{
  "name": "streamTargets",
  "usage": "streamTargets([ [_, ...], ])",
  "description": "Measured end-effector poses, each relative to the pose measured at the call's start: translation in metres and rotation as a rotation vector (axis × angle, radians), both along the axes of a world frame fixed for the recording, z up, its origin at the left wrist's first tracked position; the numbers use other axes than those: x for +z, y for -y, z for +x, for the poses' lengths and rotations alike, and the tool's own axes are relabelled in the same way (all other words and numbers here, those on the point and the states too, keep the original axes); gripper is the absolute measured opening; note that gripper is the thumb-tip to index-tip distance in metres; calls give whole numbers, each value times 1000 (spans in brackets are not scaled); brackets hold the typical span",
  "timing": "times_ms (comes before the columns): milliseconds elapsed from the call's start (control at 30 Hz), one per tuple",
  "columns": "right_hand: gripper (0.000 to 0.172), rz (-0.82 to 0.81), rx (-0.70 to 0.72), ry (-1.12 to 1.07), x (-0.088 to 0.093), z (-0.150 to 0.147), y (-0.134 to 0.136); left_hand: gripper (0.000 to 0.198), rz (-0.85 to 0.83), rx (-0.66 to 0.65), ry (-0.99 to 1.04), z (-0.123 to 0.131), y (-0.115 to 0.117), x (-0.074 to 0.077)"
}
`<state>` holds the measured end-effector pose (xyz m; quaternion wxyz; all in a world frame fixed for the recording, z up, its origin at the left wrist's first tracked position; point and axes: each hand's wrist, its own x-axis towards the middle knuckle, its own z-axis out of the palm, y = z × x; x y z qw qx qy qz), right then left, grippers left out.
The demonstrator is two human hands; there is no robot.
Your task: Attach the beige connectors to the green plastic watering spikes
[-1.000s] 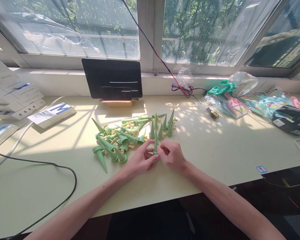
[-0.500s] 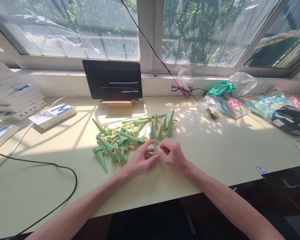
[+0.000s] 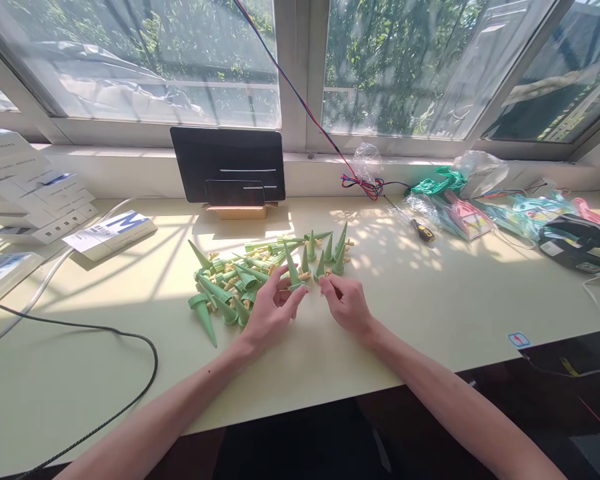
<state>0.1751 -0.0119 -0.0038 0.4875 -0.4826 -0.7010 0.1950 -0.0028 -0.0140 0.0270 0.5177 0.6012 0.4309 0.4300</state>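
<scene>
Lightly, the left hand [image 3: 269, 312] pinches a green spike [image 3: 292, 269] beside its pile [image 3: 233, 279].

— What colour were the spikes [image 3: 230, 283] at frame centre?
— Green, with tan plugs [image 3: 305, 275] among them. Table [image 3: 430, 300] pale yellow, tablet [image 3: 227, 160] black, upper wire [image 3: 300, 100] red and blue.

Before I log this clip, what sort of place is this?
Probably a small hand-assembly bench: a pale green desk under wide glass windows, a pile of green plastic cone spikes with one green spike held in the left hand, stacked white labelled cartons, and a yellow-handled screwdriver.
</scene>
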Motion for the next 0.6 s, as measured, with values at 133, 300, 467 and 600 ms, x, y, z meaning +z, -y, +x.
streamTargets([
  [133,44,-3,-14,-9,-2,0,-1,70,98,-15,-149,0,2,-3],
  [300,45,1,-26,-7,-2,0,-2,65,302,-122,-455,1,6,-10],
  [467,44,-2,-24,-9,-2,1,-2,46,400,-206,-646,1,10,-11],
  [600,45,4,-19,2,-2,1,-2,36,458,-215,-713,1,11,-14],
])
